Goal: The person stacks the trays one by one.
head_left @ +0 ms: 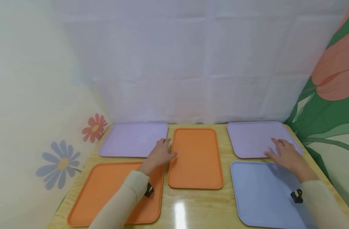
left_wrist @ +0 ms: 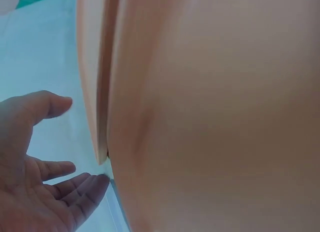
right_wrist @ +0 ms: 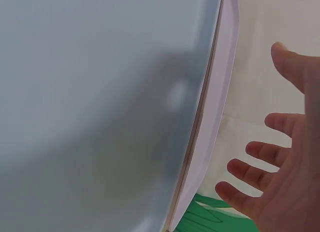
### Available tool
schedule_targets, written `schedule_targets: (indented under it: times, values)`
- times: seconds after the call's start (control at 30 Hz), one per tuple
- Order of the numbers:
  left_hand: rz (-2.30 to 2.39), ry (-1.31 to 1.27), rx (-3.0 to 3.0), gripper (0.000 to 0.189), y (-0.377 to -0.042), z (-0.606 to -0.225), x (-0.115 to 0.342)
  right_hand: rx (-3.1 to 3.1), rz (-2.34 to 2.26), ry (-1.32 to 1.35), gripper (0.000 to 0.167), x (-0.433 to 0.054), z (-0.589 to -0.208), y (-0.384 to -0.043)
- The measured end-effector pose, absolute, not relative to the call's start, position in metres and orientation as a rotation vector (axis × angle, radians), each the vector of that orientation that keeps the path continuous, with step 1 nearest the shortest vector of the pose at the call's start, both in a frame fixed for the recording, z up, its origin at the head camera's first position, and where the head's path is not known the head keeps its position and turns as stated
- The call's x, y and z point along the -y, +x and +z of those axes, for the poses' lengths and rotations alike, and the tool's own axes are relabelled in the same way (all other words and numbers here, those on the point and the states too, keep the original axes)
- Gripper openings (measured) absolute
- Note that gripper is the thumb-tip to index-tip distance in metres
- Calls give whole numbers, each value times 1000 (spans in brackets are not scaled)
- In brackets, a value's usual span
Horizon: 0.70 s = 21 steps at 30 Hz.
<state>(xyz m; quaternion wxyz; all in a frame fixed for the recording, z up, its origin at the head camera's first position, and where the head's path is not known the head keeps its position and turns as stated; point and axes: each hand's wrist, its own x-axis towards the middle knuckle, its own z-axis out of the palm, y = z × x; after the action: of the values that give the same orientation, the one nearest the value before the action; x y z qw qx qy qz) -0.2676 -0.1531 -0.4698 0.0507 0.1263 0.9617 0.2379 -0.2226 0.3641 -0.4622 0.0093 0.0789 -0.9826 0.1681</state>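
Note:
My left hand reaches over the inner edge of the left purple tray, its thumb overlapping the rim of the middle orange tray in the head view. Below its forearm lies the larger orange tray. With fingers spread and nothing in them, my right hand hovers above the right purple tray. A blue tray lies nearer me under the right forearm, and the hand's shadow falls on it. In the left wrist view the left hand has relaxed, parted fingers and holds nothing.
All the trays lie on a light wooden table. A white cloth hangs behind its back edge. Walls with painted flowers stand on both sides. Each wrist wears a small black device.

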Motion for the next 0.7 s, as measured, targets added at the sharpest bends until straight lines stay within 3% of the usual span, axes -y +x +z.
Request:
schedule_targets:
  times: [0.7]
  values:
    - [821, 242, -2806, 68, -271, -466, 134, 3083, 582, 167, 84, -405, -463, -196]
